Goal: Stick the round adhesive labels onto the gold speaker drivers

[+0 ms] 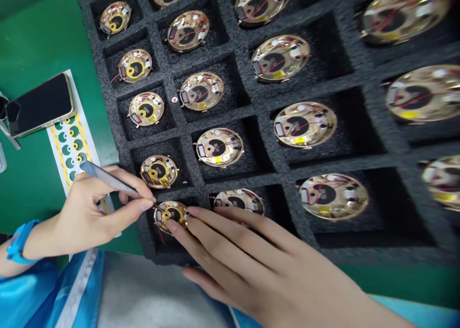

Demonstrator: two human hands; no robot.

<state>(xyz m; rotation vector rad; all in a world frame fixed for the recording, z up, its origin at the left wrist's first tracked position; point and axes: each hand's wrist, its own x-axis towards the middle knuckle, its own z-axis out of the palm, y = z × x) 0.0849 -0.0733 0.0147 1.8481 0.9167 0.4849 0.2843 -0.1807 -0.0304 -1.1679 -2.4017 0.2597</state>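
- Left hand (93, 213): closing on a pair of slim metal tweezers (111, 181), pinching them between thumb and fingers, with the handle end pointing toward 10 o'clock.
- Tweezer tips: reaching toward 4 o'clock and touching the left edge of the gold-coloured round module (170, 216).
- Right hand (273, 265): staying open, with fingers extended toward 10 o'clock. Its fingertips (190, 212) are resting on the module's right edge, steadying it.
- Module location: sitting in the lower-left corner compartment of the black foam tray (230, 119), at 7 o'clock in the frame, with a red wire (160, 235) trailing toward 6 o'clock.
- Neighbouring unit: a similar module (239, 202) is lying just toward 3 o'clock of it, partly under the right hand.
- Remaining tray: further gold-coloured modules are occupying the other visible compartments, running out of frame toward 1 o'clock.
- Bench: a green mat (36, 40) is lying at 9 o'clock, carrying a smartphone (39, 105) and a sheet of printed round labels (70, 146).
- Operator: a blue wristband (19, 241) is circling the left wrist; a blue sleeve (32, 289) is showing at 7 o'clock.
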